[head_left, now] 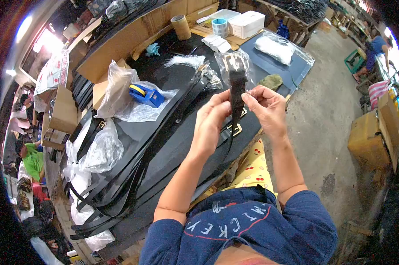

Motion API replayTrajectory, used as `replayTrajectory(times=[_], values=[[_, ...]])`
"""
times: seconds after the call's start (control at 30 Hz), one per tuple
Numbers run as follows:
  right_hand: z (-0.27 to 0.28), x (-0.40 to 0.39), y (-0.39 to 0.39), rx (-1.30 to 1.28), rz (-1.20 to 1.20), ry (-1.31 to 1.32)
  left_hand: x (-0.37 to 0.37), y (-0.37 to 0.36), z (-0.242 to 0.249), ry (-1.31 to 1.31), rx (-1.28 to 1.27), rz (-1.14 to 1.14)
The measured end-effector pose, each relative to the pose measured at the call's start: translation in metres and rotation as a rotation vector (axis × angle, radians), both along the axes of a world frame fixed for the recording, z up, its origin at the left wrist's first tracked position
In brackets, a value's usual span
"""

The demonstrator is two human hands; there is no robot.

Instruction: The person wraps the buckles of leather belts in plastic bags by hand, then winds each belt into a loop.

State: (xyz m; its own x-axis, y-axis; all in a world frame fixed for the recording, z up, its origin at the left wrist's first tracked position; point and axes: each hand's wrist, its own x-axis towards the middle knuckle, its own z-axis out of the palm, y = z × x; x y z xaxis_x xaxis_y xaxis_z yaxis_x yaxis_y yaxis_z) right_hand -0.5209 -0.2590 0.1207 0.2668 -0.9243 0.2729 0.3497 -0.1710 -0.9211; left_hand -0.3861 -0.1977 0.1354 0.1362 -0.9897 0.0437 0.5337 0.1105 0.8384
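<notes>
A black belt (237,95) hangs in front of me, with its gold-coloured buckle (234,64) at the top inside a clear plastic wrap (248,66). On the belt's left edge, my left hand (211,120) is closed, thumb and fingers gripping the strap. My right hand (269,108) pinches with thumb and fingertips at the right edge, near the lower end of the wrap; what lies in that pinch is too small to make out. Below my hands, another buckle (235,129) shows at the table's edge. More black belts (150,148) lie in a long bundle to the left, some buckle ends wrapped in plastic.
A blue tape dispenser (147,95) sits on plastic sheeting. Toward the back of the table (173,170) are a cardboard tube (181,27), a tape roll (220,28) and a white box (247,24). Cardboard boxes (372,137) stand right, near a seated person (376,48).
</notes>
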Motion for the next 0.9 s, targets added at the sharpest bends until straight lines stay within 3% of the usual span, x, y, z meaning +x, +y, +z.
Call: replayTrajectory(times=[0.03, 0.1, 0.17, 0.3, 0.4, 0.47, 0.57, 0.77, 0.9], values=[[0.0, 0.0, 0.0, -0.005, -0.002, -0.002, -0.005, 0.003, -0.003, -0.197, -0.018, 0.11], [0.0, 0.0, 0.001, 0.004, 0.015, 0.091, -0.006, 0.005, -0.01, -0.335, -0.075, 0.182], [0.003, 0.002, 0.002, -0.003, 0.049, 0.092, -0.002, 0.0, -0.013, -0.228, -0.076, 0.245], [-0.001, 0.002, -0.008, -0.1, 0.16, 0.006, 0.008, -0.002, 0.003, -0.27, -0.107, 0.249], [-0.001, 0.003, -0.008, -0.084, 0.201, -0.09, 0.019, -0.01, 0.004, -0.233, -0.146, 0.116], [-0.002, 0.004, -0.006, 0.114, 0.226, -0.23, 0.025, -0.014, 0.005, -0.218, -0.146, 0.07], [-0.009, 0.005, -0.007, 0.161, 0.345, -0.404, 0.034, -0.023, 0.003, -0.15, -0.097, -0.119], [-0.009, 0.001, -0.013, 0.185, 0.44, -0.395, 0.036, -0.033, 0.008, 0.001, -0.034, -0.517], [0.008, -0.002, -0.014, 0.104, 0.43, -0.265, 0.039, -0.044, 0.0, 0.048, -0.002, -0.614]])
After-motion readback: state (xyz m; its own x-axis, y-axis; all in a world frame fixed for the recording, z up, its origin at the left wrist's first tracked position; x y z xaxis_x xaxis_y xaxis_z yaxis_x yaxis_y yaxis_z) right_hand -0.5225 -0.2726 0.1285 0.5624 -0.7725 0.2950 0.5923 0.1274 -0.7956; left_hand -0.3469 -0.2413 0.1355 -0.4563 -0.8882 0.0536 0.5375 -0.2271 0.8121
